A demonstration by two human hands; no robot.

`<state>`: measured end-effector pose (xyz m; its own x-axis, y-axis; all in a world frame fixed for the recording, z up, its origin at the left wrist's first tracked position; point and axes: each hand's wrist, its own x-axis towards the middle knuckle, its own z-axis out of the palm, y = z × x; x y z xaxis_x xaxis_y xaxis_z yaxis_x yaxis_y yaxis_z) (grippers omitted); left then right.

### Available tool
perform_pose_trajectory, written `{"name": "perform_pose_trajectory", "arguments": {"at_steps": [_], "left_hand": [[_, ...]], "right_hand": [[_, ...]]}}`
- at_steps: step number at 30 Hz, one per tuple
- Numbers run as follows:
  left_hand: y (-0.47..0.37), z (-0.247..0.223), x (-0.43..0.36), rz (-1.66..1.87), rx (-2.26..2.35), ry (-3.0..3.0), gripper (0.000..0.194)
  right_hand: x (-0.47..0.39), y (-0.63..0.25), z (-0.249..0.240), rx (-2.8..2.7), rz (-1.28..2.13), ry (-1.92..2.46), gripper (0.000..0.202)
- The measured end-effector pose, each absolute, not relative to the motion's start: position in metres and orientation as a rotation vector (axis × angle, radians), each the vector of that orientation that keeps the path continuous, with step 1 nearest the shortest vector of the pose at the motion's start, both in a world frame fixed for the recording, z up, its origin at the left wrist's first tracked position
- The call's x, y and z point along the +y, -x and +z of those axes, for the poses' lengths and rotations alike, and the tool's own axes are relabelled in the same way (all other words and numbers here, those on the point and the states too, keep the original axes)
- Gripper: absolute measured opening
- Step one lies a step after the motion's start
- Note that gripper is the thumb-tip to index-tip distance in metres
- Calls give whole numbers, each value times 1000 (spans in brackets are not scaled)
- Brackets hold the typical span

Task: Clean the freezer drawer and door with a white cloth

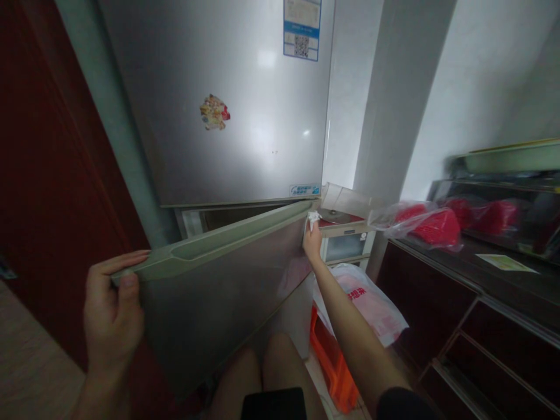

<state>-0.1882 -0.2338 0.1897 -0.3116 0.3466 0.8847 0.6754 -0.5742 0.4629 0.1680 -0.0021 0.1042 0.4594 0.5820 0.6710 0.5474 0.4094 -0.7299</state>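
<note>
A silver refrigerator (245,157) stands in front of me, its lower door (219,291) swung partly outward. My left hand (114,309) grips the free top corner of that door, thumb on the front face and fingers over the edge. At the hinge side, my right hand (311,238) is closed round a crumpled white cloth or tissue (313,218), held against the door's edge. The door hides most of the compartment behind it.
Right of the refrigerator are a white appliance (345,246), a white plastic bag (371,303) and an orange stool (335,367). A dark counter (464,256) holds red items in clear plastic (433,224). A dark red door (56,146) is at left.
</note>
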Motion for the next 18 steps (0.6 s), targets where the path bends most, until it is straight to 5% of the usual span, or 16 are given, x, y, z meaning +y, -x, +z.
{"name": "perform_pose_trajectory", "arguments": {"at_steps": [11, 18], "left_hand": [[187, 189, -234, -1982, -1325, 1659, 29], [191, 188, -232, -1991, -1309, 1695, 30]], "right_hand": [[-40, -152, -43, -992, 253, 1425, 30], [-44, -143, -43, -869, 280, 1381, 31]]}}
